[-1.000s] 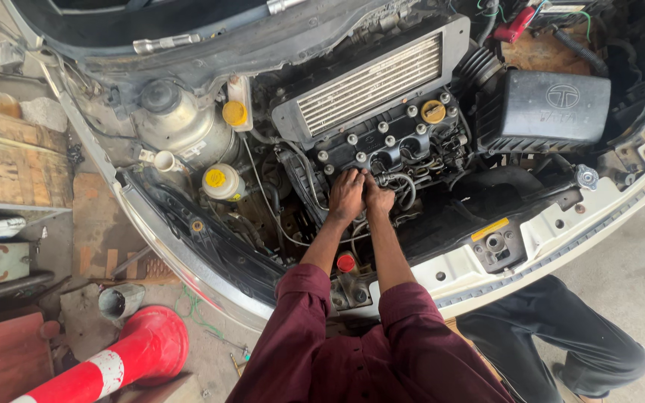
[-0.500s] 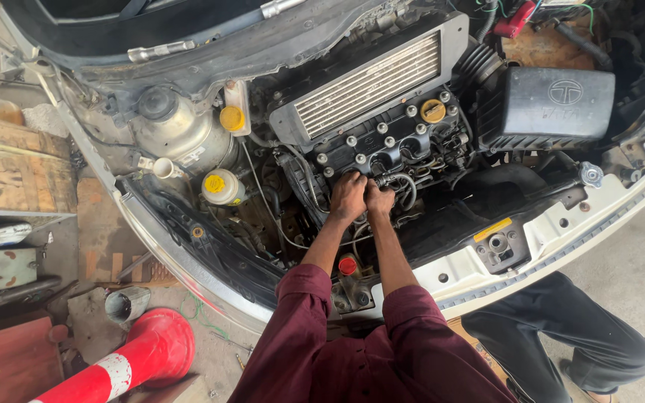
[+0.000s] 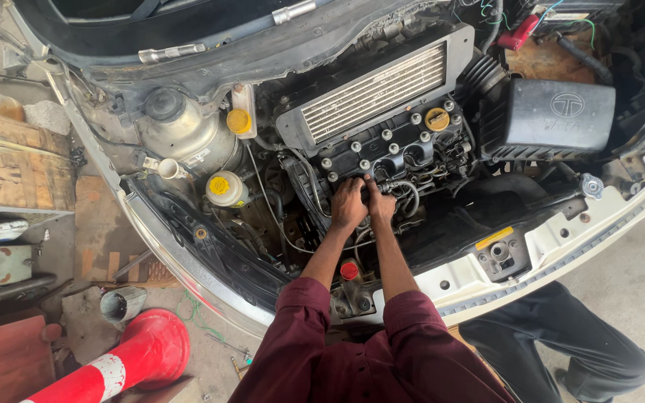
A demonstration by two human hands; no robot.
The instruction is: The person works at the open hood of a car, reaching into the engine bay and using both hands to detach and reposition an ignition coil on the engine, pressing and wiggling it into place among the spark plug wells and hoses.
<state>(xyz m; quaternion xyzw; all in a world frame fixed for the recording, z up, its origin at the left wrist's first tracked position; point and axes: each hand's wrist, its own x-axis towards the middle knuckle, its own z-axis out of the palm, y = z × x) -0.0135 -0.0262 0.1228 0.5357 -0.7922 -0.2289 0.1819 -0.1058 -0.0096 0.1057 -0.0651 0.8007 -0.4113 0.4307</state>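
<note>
Both my hands reach into a car's open engine bay. My left hand (image 3: 348, 204) and my right hand (image 3: 380, 204) press side by side on the front edge of the black engine head (image 3: 397, 145), among hoses and wires. Their fingers curl down onto engine parts; what they grip is hidden. A ribbed silver intercooler (image 3: 373, 91) sits behind the engine head. A yellow oil cap (image 3: 436, 119) lies to the right of my hands. My maroon sleeves (image 3: 304, 313) fill the bottom of the view.
A black air box (image 3: 558, 119) sits at the right. Two yellow-capped reservoirs (image 3: 222, 186) stand left of the engine. A red cap (image 3: 349, 270) shows near the white front panel (image 3: 561, 239). A red and white cone (image 3: 125, 362) lies on the ground at lower left.
The view has shifted slightly; my hands stay in the same spot on the engine.
</note>
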